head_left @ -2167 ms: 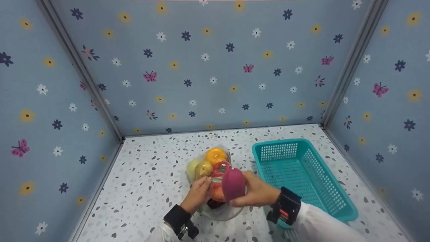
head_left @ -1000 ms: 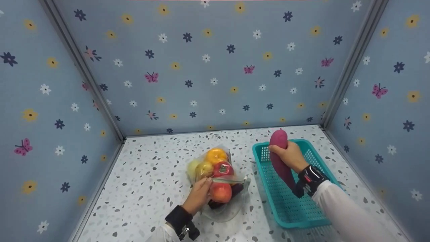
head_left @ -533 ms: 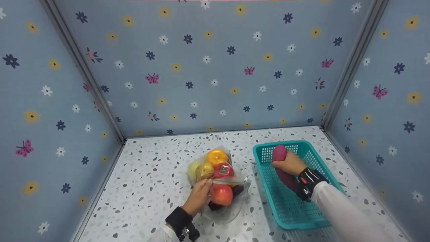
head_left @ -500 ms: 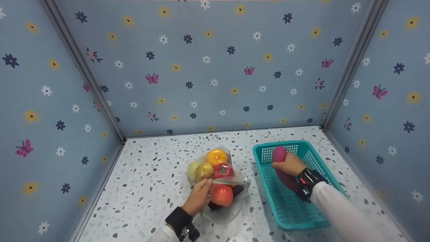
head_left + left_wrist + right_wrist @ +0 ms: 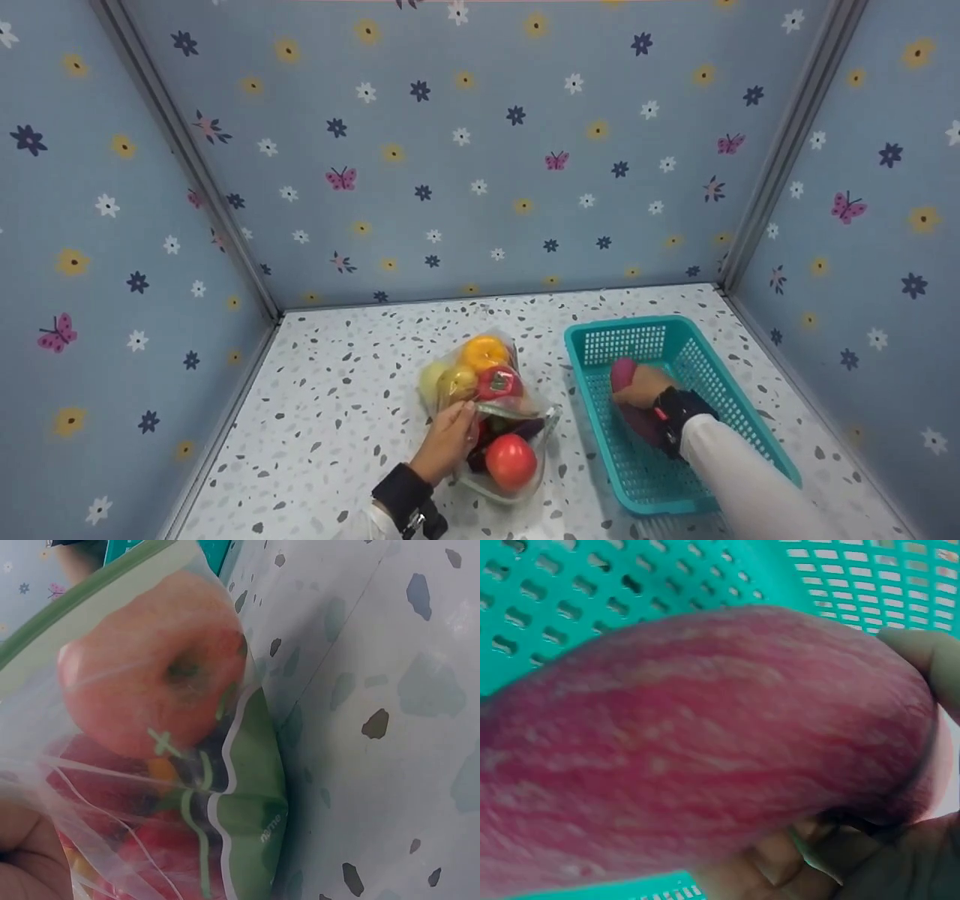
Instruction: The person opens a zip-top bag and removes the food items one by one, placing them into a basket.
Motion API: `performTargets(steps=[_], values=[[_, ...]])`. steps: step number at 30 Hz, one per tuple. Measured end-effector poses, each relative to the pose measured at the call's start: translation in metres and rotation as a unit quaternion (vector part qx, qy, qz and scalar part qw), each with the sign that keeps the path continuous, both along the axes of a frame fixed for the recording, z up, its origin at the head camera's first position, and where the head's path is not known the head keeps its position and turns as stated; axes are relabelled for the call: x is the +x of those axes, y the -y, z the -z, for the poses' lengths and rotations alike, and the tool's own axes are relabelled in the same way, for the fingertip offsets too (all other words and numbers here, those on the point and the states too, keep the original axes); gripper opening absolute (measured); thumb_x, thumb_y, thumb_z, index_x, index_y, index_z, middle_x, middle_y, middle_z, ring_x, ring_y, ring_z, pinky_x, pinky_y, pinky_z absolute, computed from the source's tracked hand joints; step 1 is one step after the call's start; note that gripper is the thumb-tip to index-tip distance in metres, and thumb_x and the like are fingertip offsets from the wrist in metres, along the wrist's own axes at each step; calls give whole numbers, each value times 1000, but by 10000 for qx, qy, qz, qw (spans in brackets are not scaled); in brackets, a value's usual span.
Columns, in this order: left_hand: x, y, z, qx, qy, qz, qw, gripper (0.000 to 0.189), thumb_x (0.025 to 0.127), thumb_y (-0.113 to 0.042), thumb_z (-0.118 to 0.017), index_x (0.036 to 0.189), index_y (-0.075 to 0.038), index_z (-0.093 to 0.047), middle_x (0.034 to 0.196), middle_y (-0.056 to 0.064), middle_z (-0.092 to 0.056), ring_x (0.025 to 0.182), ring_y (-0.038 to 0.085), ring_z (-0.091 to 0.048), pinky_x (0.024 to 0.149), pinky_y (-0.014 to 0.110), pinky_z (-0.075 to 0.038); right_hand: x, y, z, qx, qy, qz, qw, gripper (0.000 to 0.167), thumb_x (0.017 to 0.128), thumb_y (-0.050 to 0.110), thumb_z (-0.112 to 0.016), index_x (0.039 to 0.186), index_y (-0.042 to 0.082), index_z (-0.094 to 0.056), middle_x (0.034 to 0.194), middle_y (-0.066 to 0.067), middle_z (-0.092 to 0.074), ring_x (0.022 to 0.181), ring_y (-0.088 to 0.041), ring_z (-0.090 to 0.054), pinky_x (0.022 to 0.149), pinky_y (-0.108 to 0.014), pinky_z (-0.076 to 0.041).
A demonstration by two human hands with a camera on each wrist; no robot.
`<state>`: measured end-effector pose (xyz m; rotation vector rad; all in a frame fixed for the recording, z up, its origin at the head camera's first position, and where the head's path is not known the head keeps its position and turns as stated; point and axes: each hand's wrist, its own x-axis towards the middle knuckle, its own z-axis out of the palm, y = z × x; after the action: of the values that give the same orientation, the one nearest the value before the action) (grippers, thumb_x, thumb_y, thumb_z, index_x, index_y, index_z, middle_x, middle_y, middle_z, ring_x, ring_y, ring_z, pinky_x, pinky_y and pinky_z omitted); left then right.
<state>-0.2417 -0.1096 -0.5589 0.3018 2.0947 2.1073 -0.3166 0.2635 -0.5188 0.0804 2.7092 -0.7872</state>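
Left hand (image 5: 448, 435) is pinching the near edge of the plastic bag (image 5: 255, 784), thumb and fingers closed on the film. Bag is lying on the table with its mouth gaping toward the person; apple (image 5: 511, 463) is sitting just inside that mouth, with the pear (image 5: 457, 381) and other produce bulging farther in. Film is looking thin, limp and rather slippery, so the stiffer strip at the mouth is seeming the better hold; apple is probably firm but prone to rolling and bruising. Farther right, the sweet potato (image 5: 705, 742) is lying along the inside of the teal basket (image 5: 641, 506); whether it is touching the floor, cannot tell. Right hand (image 5: 646, 386) is clamping it near its far end, thumb over, fingers curling beneath. Judging it stiff, moderately heavy and end-heavy if held there; the thick middle is looking steadier. Speckled white table (image 5: 337, 420) is bearing everything; flowered blue walls (image 5: 480, 169) are enclosing it, grey posts (image 5: 187, 154) running up the corners.
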Motion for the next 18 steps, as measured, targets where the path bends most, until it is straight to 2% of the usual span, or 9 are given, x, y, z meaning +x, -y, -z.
performTargets(steps=[6, 8, 13, 18], values=[[0, -1, 2, 153, -157, 88, 9997, 42, 119, -17, -38, 86, 9, -41, 67, -6, -44, 56, 3, -39, 54, 17, -32, 6, -3, 2, -51, 324, -3, 9995, 72, 84, 30, -88, 135, -10, -56, 121, -25, -69, 112, -40, -66, 107, -64, -53], [0, -1, 2, 175, -130, 85, 9997, 42, 119, -16, -38, 84, 7, -41, 66, -6, -44, 56, 3, -39, 54, 17, -32, 8, -4, 3, -73, 427, 57, 9990, 73, 85, 30, -89, 136, -10, -56, 123, -25, -69, 113, -40, -66, 107, -65, -53], [1, -1, 2, 133, -39, 51, 9999, 39, 119, -18, -39, 82, -10, -47, 66, -7, -44, 55, 3, -38, 53, 17, -32, 10, -5, 8, -138, 501, 131, 9986, 68, 86, 27, -87, 133, -11, -58, 120, -25, -70, 111, -39, -68, 105, -63, -55], [-1, 0, 2, 33, -7, 54, 10000, 40, 119, -18, -38, 81, -12, -47, 67, -5, -44, 56, 4, -39, 53, 18, -33, 14, -2, 6, -142, 610, 218, 9978, 67, 87, 25, -87, 137, -6, -56, 119, -22, -68, 109, -38, -65, 101, -64, -56]])
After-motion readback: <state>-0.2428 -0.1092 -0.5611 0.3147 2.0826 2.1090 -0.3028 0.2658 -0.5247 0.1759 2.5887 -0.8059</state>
